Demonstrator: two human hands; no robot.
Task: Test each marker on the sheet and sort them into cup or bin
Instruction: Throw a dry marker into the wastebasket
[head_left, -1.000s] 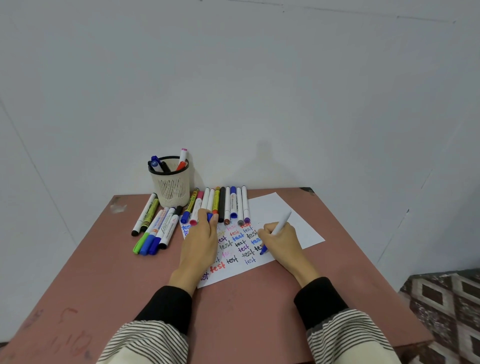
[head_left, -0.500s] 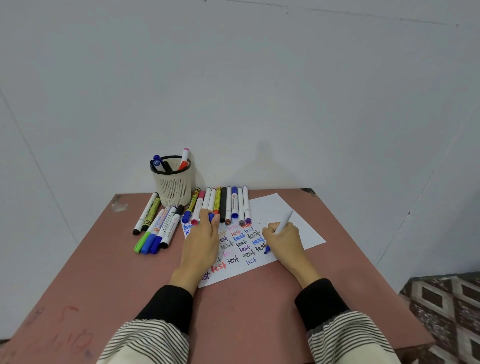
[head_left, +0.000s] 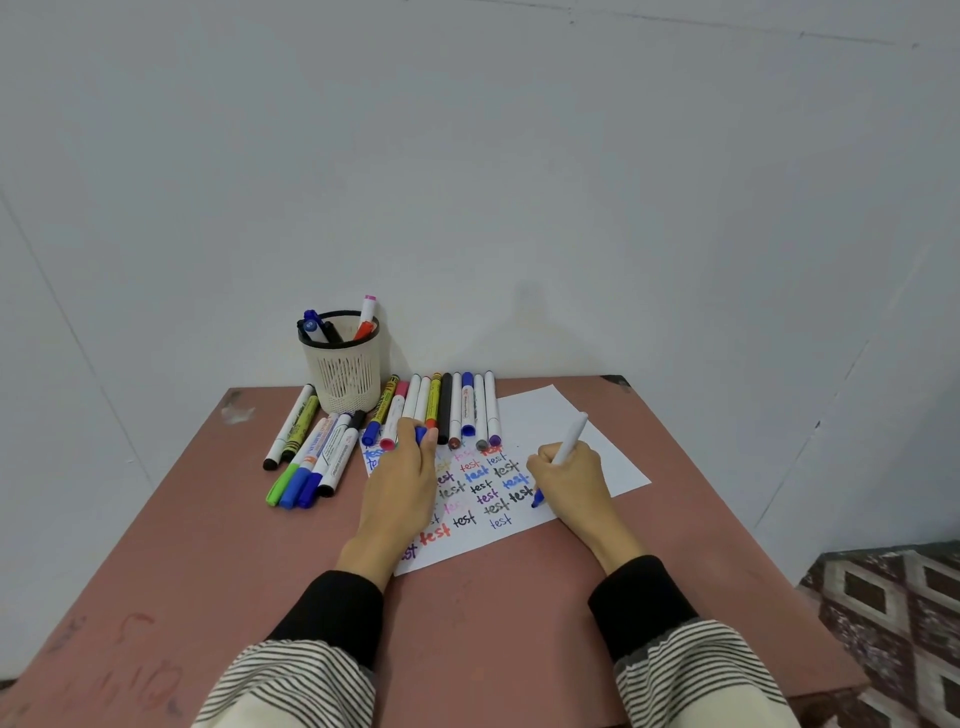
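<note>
My right hand (head_left: 569, 478) grips a white marker (head_left: 571, 436) with a blue tip, and the tip touches the white sheet (head_left: 540, 421) beside several coloured "test" words. My left hand (head_left: 402, 480) lies on the sheet's left part and pinches a blue cap (head_left: 421, 434) between its fingertips. A row of several markers (head_left: 457, 408) lies along the sheet's far edge. Left of it lies another group of markers (head_left: 311, 457). A cream mesh cup (head_left: 347, 371) at the back holds three markers. No bin is in view.
The reddish-brown table (head_left: 260, 571) stands against a white wall. Its right edge drops to a patterned floor (head_left: 893, 613). Bare tabletop lies in front of the sheet between my sleeves.
My right hand has shifted slightly along the sheet with the marker tip down. My left hand stays in place with the cap.
</note>
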